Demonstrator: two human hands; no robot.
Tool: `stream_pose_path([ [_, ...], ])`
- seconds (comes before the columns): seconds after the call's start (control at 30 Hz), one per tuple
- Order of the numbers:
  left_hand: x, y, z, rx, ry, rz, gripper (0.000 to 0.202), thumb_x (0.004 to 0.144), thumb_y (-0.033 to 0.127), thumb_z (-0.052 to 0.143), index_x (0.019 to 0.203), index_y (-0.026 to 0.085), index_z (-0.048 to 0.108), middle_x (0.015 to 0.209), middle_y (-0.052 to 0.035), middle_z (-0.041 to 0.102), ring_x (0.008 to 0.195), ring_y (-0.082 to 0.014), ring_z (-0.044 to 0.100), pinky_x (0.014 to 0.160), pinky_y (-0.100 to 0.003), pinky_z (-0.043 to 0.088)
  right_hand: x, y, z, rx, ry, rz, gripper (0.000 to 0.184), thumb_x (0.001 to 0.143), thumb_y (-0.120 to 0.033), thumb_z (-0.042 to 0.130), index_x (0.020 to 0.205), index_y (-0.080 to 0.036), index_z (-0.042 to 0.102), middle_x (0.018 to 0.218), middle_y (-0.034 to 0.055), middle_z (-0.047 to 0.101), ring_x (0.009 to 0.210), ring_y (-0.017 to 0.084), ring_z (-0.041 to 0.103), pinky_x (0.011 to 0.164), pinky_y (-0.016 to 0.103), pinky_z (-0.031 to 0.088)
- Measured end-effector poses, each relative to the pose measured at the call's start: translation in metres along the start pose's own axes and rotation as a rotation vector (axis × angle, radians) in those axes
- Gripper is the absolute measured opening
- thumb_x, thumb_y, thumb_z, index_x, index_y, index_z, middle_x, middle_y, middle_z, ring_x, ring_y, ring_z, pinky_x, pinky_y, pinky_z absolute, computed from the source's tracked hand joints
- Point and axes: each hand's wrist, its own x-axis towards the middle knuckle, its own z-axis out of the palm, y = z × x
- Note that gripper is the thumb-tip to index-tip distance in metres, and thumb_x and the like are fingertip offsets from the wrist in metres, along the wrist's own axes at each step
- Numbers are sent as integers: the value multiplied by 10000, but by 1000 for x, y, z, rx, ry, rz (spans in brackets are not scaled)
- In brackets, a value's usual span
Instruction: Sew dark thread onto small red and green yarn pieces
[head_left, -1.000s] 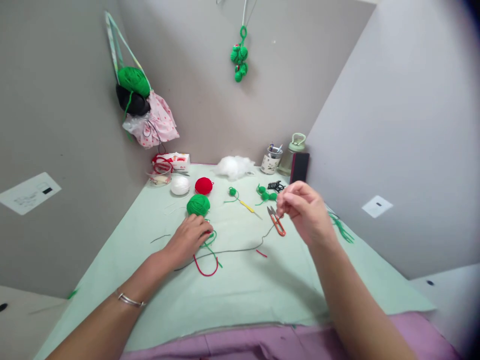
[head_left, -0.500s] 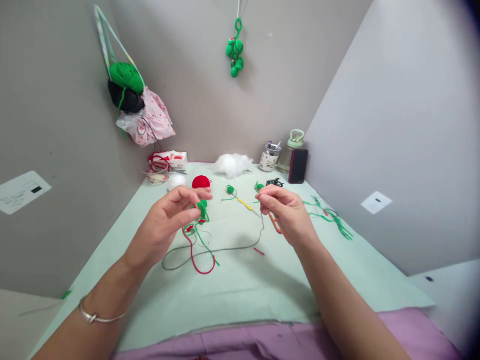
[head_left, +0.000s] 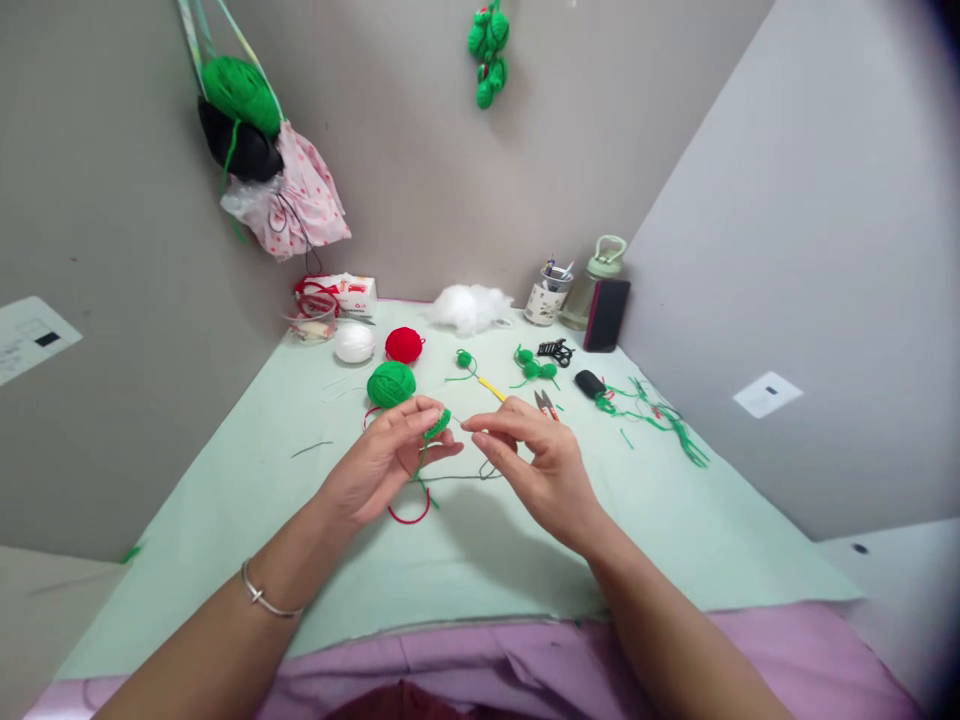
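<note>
Between the thumb and fingers of my left hand [head_left: 390,450] is a small green crochet piece [head_left: 437,425], part of it hidden by the fingers. A green yarn tail hangs from it. My right hand [head_left: 529,455] pinches a thin sewing needle [head_left: 457,419], its point facing the piece; whether the two touch I cannot tell. Below the hands a dark grey thread [head_left: 450,477] lies on the table beside a red yarn end [head_left: 409,521]. A green yarn ball [head_left: 391,384] rests just behind my left hand.
Red [head_left: 404,345] and white [head_left: 354,342] yarn balls sit at the back left, near white stuffing [head_left: 471,308]. A yellow crochet hook [head_left: 491,388], small scissors [head_left: 547,404], green crochet balls [head_left: 532,367] and yarn scraps [head_left: 675,425] lie toward the right. A phone [head_left: 607,315] leans on a bottle [head_left: 585,295].
Both hands have come together and lower, with the needle now close to the green piece. The view has tilted down slightly, and the green yarn ball shows fully.
</note>
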Motion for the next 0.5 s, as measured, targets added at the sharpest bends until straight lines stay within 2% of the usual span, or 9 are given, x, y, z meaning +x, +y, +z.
stream_pose_path([
  [0.23, -1, 0, -4, 88, -10, 1, 132, 857, 303, 671, 868, 179, 627, 817, 1, 586, 826, -132, 611, 918, -319, 498, -1, -1, 1, -99, -27, -31, 170, 924, -159, 561, 982, -181, 720, 704, -7, 534, 609, 94, 489, 570, 243, 390],
  [0.5, 1, 0, -4, 262, 64, 88, 149, 797, 316, 720, 809, 181, 657, 851, 9, 583, 822, -131, 568, 916, -336, 482, -4, 3, 1, -221, -73, -61, 183, 937, -163, 515, 972, -194, 691, 723, 17, 538, 619, 117, 500, 586, 263, 396],
])
